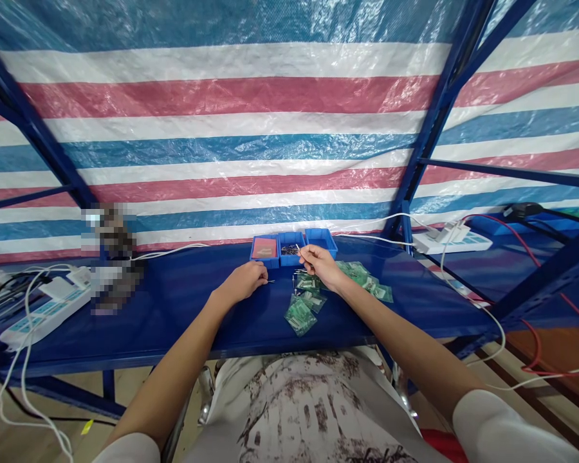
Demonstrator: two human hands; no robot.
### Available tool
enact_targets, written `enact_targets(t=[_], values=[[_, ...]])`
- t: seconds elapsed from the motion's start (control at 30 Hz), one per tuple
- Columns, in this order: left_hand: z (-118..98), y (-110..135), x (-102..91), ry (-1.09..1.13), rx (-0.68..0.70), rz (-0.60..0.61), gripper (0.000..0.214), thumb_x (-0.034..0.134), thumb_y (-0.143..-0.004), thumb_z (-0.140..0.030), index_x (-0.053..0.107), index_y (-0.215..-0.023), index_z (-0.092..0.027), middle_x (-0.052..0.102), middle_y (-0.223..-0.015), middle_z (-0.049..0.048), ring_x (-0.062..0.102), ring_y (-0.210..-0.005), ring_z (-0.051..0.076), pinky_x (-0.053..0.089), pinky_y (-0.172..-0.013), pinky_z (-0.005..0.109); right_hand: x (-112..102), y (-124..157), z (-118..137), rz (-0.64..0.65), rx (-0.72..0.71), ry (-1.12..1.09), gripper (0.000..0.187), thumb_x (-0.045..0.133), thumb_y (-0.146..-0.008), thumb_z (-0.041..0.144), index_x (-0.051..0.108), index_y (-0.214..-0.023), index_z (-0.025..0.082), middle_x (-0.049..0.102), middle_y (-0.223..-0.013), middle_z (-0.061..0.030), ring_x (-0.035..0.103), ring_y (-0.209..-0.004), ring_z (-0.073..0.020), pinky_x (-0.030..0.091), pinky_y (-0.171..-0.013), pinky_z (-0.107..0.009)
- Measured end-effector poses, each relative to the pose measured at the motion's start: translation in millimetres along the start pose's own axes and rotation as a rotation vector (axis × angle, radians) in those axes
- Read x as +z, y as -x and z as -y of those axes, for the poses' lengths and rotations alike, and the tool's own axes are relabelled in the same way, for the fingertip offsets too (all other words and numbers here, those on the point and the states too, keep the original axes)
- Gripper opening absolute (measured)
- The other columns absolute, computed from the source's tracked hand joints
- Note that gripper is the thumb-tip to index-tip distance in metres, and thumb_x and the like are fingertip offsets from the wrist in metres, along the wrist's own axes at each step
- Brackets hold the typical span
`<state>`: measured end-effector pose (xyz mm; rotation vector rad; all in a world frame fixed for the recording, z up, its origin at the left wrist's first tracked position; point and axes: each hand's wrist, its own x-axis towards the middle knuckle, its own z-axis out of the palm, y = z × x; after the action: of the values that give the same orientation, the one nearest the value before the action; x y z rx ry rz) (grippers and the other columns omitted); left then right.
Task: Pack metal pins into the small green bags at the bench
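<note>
My left hand (246, 281) rests low over the blue table (255, 321), its fingers closed on a small thin metal piece (271, 281) that pokes out to the right. Just in front of the middle blue bin (289, 261) is my right hand (319, 262), thumb and fingers pinched around a small slim part (298, 246) too tiny to name. Many little dark and shiny parts (288, 249) lie in that bin. Below and beside my right hand are several green see-through packets (300, 314), with pale pieces inside.
A left blue bin (264, 262) holds something flat and pinkish-red; a right blue bin (321, 239) stands beside the middle one. Power strips with white cables, one on the left (48, 315) and one on the right (451, 241), lie on the table. Blue metal posts (427, 128) frame a striped sheet (251, 154).
</note>
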<state>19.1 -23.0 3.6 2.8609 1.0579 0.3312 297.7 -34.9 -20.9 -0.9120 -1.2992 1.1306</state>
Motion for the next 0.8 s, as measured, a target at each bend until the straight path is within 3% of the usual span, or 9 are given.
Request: enact_targets(t=[0.8], values=[[-1.0, 0.0, 0.0, -0.008, 0.016, -0.008, 0.016, 0.059, -0.103, -0.019, 0.073, -0.096, -0.017, 0.073, -0.104, 0.0092, 0.067, -0.097, 0.024, 0.049, -0.085, 0.031, -0.9, -0.3, -0.6, 0.010, 0.004, -0.007, 0.049, 0.084, -0.079, 0.066, 0.070, -0.089, 0.021, 0.065, -0.078, -0.0009, 0.043, -0.053, -0.0091, 0.031, -0.046, -0.024]])
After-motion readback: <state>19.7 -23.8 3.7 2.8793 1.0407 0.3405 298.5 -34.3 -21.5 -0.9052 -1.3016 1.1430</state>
